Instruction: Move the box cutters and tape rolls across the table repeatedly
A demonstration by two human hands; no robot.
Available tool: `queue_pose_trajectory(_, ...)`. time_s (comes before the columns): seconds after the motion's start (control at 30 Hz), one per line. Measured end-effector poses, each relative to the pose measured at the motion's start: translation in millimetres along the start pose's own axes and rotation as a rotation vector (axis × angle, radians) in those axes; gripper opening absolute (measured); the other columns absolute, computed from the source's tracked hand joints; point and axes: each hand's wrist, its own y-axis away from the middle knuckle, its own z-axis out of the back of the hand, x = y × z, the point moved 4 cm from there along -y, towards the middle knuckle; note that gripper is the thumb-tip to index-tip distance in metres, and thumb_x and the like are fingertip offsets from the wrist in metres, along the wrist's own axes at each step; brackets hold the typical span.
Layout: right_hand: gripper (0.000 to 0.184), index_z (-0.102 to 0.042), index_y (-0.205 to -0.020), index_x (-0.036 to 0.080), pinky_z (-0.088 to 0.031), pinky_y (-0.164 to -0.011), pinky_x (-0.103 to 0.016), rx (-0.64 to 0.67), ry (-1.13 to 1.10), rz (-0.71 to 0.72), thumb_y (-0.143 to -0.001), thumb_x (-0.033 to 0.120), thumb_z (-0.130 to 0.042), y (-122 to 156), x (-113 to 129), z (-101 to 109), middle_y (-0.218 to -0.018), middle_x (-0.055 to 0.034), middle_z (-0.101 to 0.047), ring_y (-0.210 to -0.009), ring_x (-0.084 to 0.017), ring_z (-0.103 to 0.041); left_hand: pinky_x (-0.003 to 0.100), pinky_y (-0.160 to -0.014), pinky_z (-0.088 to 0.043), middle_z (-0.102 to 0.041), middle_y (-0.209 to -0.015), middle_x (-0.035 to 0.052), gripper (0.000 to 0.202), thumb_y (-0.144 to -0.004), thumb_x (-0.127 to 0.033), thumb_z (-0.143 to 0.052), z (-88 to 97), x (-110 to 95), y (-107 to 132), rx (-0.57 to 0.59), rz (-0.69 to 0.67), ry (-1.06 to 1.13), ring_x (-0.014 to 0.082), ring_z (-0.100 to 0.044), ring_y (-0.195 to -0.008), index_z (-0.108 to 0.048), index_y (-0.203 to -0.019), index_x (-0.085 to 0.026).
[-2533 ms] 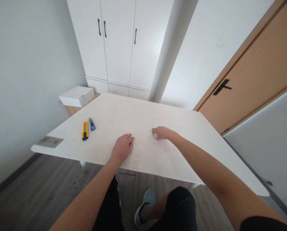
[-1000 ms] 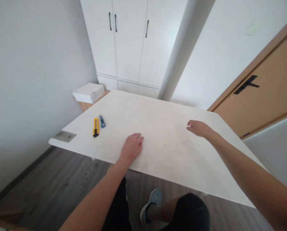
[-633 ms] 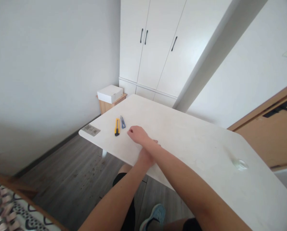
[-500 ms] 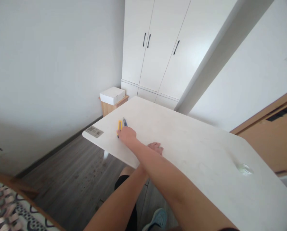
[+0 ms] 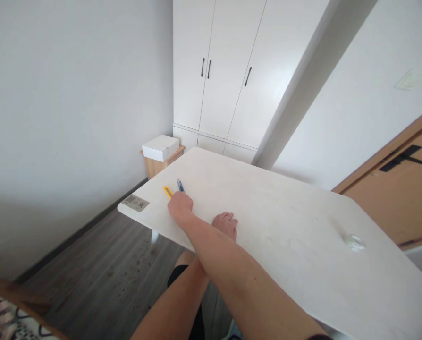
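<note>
You look to be at the step of gripping the yellow cutter (image 5: 168,192), near the left edge of the white surface (image 5: 260,189); your right hand (image 5: 180,206) seems to have its fingers closed on the cutter's near end, though the back of the hand hides them. The next move calls for clearing the blue cutter (image 5: 180,185) just beside it and your left hand (image 5: 225,225), resting with fingers loosely extended near the front edge, its wrist crossed by your right forearm (image 5: 232,267). A clear round object (image 5: 355,242) sits well apart toward the right edge, and a label (image 5: 136,203) lies at the near-left corner.
</note>
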Motion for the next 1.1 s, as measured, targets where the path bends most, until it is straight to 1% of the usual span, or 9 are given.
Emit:
queue_pose_trajectory(0.1, 0.039, -0.067, -0.124, 0.013, -0.055, -0.085, -0.039, 0.048, -0.032, 0.038, -0.091, 0.026, -0.051, 15.2, -20.7, 14.4, -0.124, -0.0206, -0.069, -0.112, -0.031, -0.067, 0.043, -0.108, -0.047, -0.065, -0.136, 0.0113, 0.031, -0.088, -0.019, -0.054, -1.1, 2.4, -0.1, 0.014, -0.012, -0.023, 0.0276, -0.058, -0.126, -0.074, -0.112, -0.02)
queue_pose_trajectory(0.2, 0.036, -0.069, -0.116, 0.013, -0.053, -0.084, -0.036, -0.007, -0.013, 0.058, -0.09, 0.033, -0.054, 37.4, -75.6, 40.7, -0.116, -0.018, -0.071, -0.107, -0.03, -0.068, 0.044, -0.112, -0.043, -0.063, -0.138, 0.0122, 0.035, -0.09, -0.016, -0.052, -0.1, 2.2, 4.4, 0.016, -0.04, -0.036, 0.0281, -0.055, -0.13, -0.07, -0.119, -0.018)
queue_pose_trajectory(0.3, 0.029, -0.071, -0.108, 0.015, -0.049, -0.083, -0.032, -0.112, 0.044, 0.018, -0.091, 0.033, -0.056, 69.0, -166.6, 73.6, -0.11, -0.0135, -0.073, -0.102, -0.025, -0.066, 0.051, -0.112, -0.042, -0.067, -0.131, 0.0169, 0.037, -0.093, -0.015, -0.045, 2.1, 0.5, 8.4, 0.006, -0.07, -0.031, 0.0311, -0.058, -0.127, -0.069, -0.121, -0.014)
queue_pose_trajectory(0.37, 0.024, -0.071, -0.104, 0.016, -0.046, -0.083, -0.029, -0.178, 0.079, -0.04, -0.091, 0.032, -0.058, 99.4, -240.5, 96.3, -0.107, -0.011, -0.072, -0.1, -0.022, -0.065, 0.046, -0.111, -0.043, -0.066, -0.132, 0.016, 0.036, -0.094, -0.018, -0.045, 3.3, -0.3, 8.6, -0.028, -0.102, -0.047, 0.0284, -0.059, -0.126, -0.071, -0.119, -0.015)
queue_pose_trajectory(0.57, 0.017, -0.072, -0.099, 0.019, -0.041, -0.075, -0.026, -0.251, 0.168, -0.314, -0.09, 0.03, -0.062, 233.3, -458.4, 148.8, -0.099, -0.0064, -0.07, -0.089, -0.018, -0.061, 0.044, -0.109, -0.046, -0.068, -0.129, 0.0157, 0.042, -0.096, -0.025, -0.039, -0.9, 2.8, 5.2, -0.105, -0.173, -0.13, 0.0277, -0.062, -0.122, -0.073, -0.118, -0.013)
queue_pose_trajectory(0.7, 0.018, -0.073, -0.099, 0.019, -0.041, -0.074, -0.028, -0.243, 0.25, -0.5, -0.088, 0.028, -0.062, 308.1, -557.4, 158.7, -0.099, -0.0083, -0.07, -0.09, -0.02, -0.061, 0.044, -0.108, -0.047, -0.069, -0.126, 0.0167, 0.044, -0.096, -0.027, -0.038, -1.2, 4.2, 4.7, -0.124, -0.202, -0.138, 0.0286, -0.063, -0.119, -0.074, -0.115, -0.012)
queue_pose_trajectory(0.77, 0.02, -0.074, -0.102, 0.019, -0.042, -0.077, -0.028, -0.23, 0.234, -0.516, -0.088, 0.026, -0.061, 327.2, -585.9, 153.6, -0.102, -0.0087, -0.07, -0.094, -0.021, -0.062, 0.043, -0.108, -0.047, -0.07, -0.126, 0.0166, 0.045, -0.095, -0.029, -0.037, -0.5, 4.6, 4.8, -0.127, -0.207, -0.138, 0.0285, -0.064, -0.119, -0.074, -0.115, -0.011)
queue_pose_trajectory(0.87, 0.023, -0.073, -0.107, 0.019, -0.044, -0.084, -0.028, -0.231, 0.182, -0.526, -0.088, 0.021, -0.06, 337.0, -609.2, 140.4, -0.111, -0.0093, -0.069, -0.103, -0.021, -0.062, 0.043, -0.109, -0.047, -0.07, -0.125, 0.0163, 0.047, -0.095, -0.031, -0.036, 0.2, 4.9, 4.9, -0.129, -0.214, -0.135, 0.0282, -0.064, -0.118, -0.074, -0.115, -0.012)
queue_pose_trajectory(1.1, 0.031, -0.071, -0.117, 0.021, -0.046, -0.097, -0.031, -0.273, 0.1, -0.59, -0.089, 0.017, -0.058, 331.2, -626.0, 119.7, -0.126, -0.0101, -0.067, -0.116, -0.023, -0.061, 0.044, -0.109, -0.047, -0.07, -0.126, 0.0157, 0.047, -0.095, -0.033, -0.036, 0.5, 4.8, 4.8, -0.132, -0.209, -0.115, 0.0281, -0.064, -0.118, -0.075, -0.114, -0.013)
